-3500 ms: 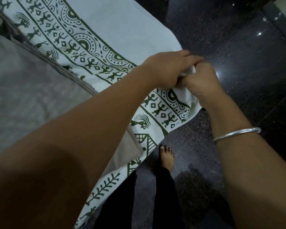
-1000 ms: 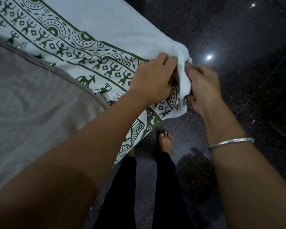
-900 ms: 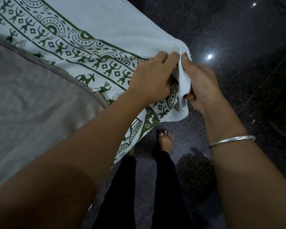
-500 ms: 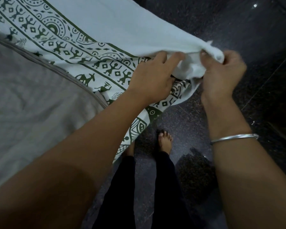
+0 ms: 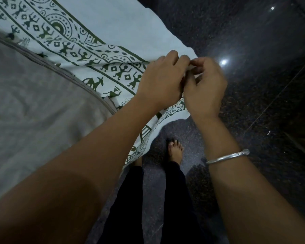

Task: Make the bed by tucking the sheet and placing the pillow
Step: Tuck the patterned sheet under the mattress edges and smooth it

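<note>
View from the head, looking down: 2 bare hands meet at the corner of a white sheet (image 5: 113,29) printed with green dancing figures. The left hand (image 5: 160,80) curls over the hem and grips it. The right hand (image 5: 205,87), touching it at the fingertips, pinches the same corner in curled fingers. The sheet spreads up and left of the hands and hangs loose below them, not yet tucked. Left of the left forearm lies a bare grey mattress (image 5: 33,111). To do this step well, the corner probably needs pulling taut and square before it goes under the mattress edge, so no slack gathers. Right of the hands is a dark polished stone floor (image 5: 262,103) with 1 bright lamp reflection (image 5: 223,62). No pillow is in view.
</note>
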Tool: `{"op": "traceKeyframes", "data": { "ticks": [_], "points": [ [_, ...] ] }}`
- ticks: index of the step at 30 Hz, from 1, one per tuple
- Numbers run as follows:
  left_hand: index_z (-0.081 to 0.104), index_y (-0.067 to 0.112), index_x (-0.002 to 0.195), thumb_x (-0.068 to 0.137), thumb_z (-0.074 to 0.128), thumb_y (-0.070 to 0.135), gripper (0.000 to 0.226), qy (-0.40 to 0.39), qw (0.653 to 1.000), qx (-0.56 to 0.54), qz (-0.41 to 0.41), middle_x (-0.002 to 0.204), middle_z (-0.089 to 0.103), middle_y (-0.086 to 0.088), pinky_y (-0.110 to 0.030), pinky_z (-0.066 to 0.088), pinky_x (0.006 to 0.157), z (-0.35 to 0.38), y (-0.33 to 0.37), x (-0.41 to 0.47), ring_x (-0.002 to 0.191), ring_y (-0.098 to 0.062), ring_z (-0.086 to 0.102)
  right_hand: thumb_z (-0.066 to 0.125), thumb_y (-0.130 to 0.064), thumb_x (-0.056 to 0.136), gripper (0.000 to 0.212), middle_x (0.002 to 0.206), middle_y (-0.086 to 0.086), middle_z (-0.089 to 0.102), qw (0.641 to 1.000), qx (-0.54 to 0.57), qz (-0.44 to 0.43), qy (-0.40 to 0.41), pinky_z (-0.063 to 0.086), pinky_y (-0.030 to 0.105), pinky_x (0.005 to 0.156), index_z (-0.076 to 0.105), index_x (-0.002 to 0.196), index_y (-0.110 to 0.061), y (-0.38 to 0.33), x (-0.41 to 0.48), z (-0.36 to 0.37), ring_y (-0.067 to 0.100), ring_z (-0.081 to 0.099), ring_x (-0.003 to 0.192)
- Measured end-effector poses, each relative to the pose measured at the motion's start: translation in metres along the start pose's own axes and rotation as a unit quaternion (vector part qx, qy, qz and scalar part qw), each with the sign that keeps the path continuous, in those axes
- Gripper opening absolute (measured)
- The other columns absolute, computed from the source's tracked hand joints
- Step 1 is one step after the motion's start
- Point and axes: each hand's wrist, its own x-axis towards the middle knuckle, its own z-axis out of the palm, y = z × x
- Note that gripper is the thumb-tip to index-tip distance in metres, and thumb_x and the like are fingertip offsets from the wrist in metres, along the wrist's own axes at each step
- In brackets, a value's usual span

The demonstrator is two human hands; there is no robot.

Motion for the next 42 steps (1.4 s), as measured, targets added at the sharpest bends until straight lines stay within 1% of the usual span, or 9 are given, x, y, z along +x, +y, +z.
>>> {"op": "traceKeyframes", "data": {
  "ticks": [4, 12, 18, 21, 25, 29, 34, 37, 42],
  "points": [
    [0.056, 0.013, 0.117, 0.089, 0.043, 0.028, 0.034, 0.045, 0.996, 0.069, -0.033, 0.116, 0.055, -0.007, -0.034, 0.031, 0.085, 0.008, -0.011, -0.007, 0.106, -0.026, 0.049, 0.052, -0.006, 0.087, 0.026, 0.104, 0.006, 0.066, 0.996, 0.043, -0.002, -0.084, 0.049, 0.040, 0.085, 0.061, 0.111, -0.006, -0.007, -0.002, 0.011, 0.021, 0.061, 0.095],
    [0.053, 0.010, 0.129, 0.089, 0.039, 0.022, 0.044, 0.011, 1.000, 0.010, 0.006, 0.135, 0.050, -0.008, -0.036, 0.029, 0.103, 0.002, -0.023, -0.015, 0.124, -0.026, 0.045, 0.047, -0.017, 0.089, 0.039, 0.125, 0.010, 0.049, 0.979, -0.166, -0.046, -0.111, 0.045, 0.036, 0.085, 0.055, 0.127, -0.017, -0.011, 0.010, 0.018, 0.028, 0.047, 0.113],
    [0.066, 0.004, 0.096, 0.078, 0.055, 0.012, 0.023, 0.125, 0.990, 0.056, -0.040, 0.095, 0.064, -0.015, -0.038, 0.040, 0.066, -0.016, -0.038, -0.024, 0.080, -0.034, 0.057, 0.050, -0.002, 0.083, 0.032, 0.102, 0.016, 0.062, 0.966, -0.141, -0.183, -0.114, 0.035, 0.030, 0.076, 0.061, 0.114, -0.004, -0.032, 0.008, 0.030, 0.033, 0.052, 0.093],
    [0.065, 0.004, 0.090, 0.080, 0.052, 0.016, 0.020, 0.153, 0.982, 0.077, -0.085, 0.090, 0.063, -0.015, -0.038, 0.037, 0.064, -0.025, -0.055, -0.032, 0.076, -0.033, 0.055, 0.051, 0.000, 0.081, 0.031, 0.095, 0.016, 0.066, 0.951, -0.130, -0.241, -0.143, 0.035, 0.030, 0.073, 0.061, 0.110, 0.000, -0.047, 0.006, 0.041, 0.033, 0.055, 0.085],
    [0.055, 0.007, 0.121, 0.086, 0.048, 0.023, 0.040, 0.034, 0.987, 0.048, -0.149, 0.126, 0.054, -0.014, -0.042, 0.038, 0.089, -0.028, -0.084, -0.038, 0.112, -0.034, 0.050, 0.046, -0.007, 0.088, 0.042, 0.116, 0.011, 0.063, 0.930, -0.156, -0.256, -0.212, 0.034, 0.028, 0.083, 0.051, 0.130, -0.005, -0.063, 0.011, 0.064, 0.029, 0.052, 0.102],
    [0.028, 0.009, 0.146, 0.089, 0.055, 0.025, 0.065, -0.036, 0.991, -0.001, -0.132, 0.155, 0.019, -0.014, -0.041, 0.017, 0.116, -0.031, -0.105, -0.037, 0.143, -0.030, 0.017, 0.045, -0.015, 0.087, 0.050, 0.124, 0.010, 0.052, 0.908, -0.259, -0.251, -0.212, 0.036, 0.036, 0.086, 0.041, 0.138, -0.014, -0.077, 0.019, 0.082, 0.028, 0.047, 0.109],
    [0.050, 0.012, 0.130, 0.085, 0.053, 0.023, 0.047, 0.037, 0.981, 0.041, -0.186, 0.142, 0.043, -0.010, -0.045, 0.033, 0.097, -0.043, -0.121, -0.043, 0.127, -0.032, 0.040, 0.047, -0.016, 0.089, 0.029, 0.108, 0.012, 0.053, 0.899, -0.288, -0.285, -0.169, 0.029, 0.033, 0.072, 0.057, 0.116, -0.012, -0.099, 0.023, 0.099, 0.029, 0.047, 0.095],
    [0.056, 0.013, 0.119, 0.084, 0.050, 0.026, 0.037, 0.073, 0.960, 0.080, -0.257, 0.128, 0.053, -0.010, -0.042, 0.034, 0.085, -0.051, -0.136, -0.050, 0.111, -0.033, 0.048, 0.047, -0.017, 0.089, 0.033, 0.120, 0.012, 0.052, 0.886, -0.274, -0.316, -0.198, 0.032, 0.037, 0.075, 0.058, 0.121, -0.017, -0.111, 0.025, 0.112, 0.032, 0.046, 0.105],
    [0.027, 0.030, 0.146, 0.094, 0.039, 0.036, 0.053, -0.014, 0.956, 0.062, -0.287, 0.152, 0.024, -0.014, -0.049, 0.021, 0.109, -0.048, -0.164, -0.062, 0.137, -0.035, 0.023, 0.039, -0.039, 0.095, 0.040, 0.157, 0.015, 0.007, 0.825, -0.382, -0.285, -0.302, 0.023, 0.051, 0.097, 0.039, 0.135, -0.045, -0.116, 0.029, 0.134, 0.033, 0.015, 0.136]
  ]
}}
